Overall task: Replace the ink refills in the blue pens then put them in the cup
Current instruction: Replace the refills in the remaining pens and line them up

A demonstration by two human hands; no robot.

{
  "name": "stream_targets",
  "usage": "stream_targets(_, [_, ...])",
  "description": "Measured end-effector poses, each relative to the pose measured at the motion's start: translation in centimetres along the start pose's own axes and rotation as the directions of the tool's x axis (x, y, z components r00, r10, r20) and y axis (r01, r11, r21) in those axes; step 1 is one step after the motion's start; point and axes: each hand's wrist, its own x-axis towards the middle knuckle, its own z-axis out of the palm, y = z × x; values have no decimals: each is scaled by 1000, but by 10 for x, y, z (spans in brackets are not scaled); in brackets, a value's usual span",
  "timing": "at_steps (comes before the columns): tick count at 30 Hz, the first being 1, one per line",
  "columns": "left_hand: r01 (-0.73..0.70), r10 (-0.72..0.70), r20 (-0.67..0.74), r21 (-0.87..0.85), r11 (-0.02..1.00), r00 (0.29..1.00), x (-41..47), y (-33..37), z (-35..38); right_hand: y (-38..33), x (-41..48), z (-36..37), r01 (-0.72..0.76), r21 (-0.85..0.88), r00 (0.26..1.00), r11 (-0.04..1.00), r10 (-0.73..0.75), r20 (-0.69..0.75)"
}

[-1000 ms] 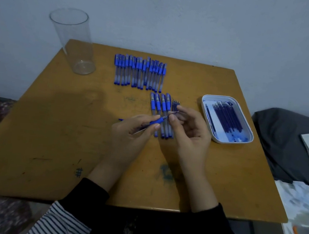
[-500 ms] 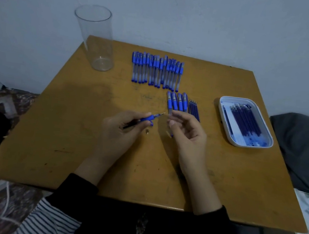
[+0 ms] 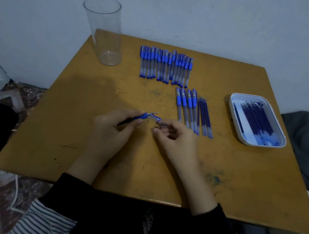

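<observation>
my left grip (image 3: pixel 113 129) pinches a blue pen (image 3: pixel 141 117) over the tabletop (image 3: pixel 67 125). my right grip (image 3: pixel 174 138) curls narrow at a small blue piece (image 3: pixel 157 118); whether it holds it, i cannot tell.

One head-worn wide-angle view, forward and down, near above left hand (image 3: pixel 113 129), right hand (image 3: pixel 174 140) and table (image 3: pixel 67 125).
</observation>
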Motion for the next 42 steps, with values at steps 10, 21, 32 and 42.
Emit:
stream_targets(10, [-8, 8, -16, -3, 1000, 1000, -3, 0, 0, -1, 0, 4, 101, -180, 993, 978, -110, -38])
stream_targets(21, [-22, 22, 5, -28, 999, 1000, -3, 1, -1, -8, 0, -5, 68, 385, 998, 921, -69, -9])
stream_targets(32, [-29, 30, 45, -17, 999, 999, -3, 0, -2, -10, 4, -1, 123, 543, 991, 830, -131, -25])
stream_targets(42, [-73, 74, 64, -11, 997, 995, -6, -1, 0, 1, 5, 0, 235, 181, 968, 955, -246, 41])
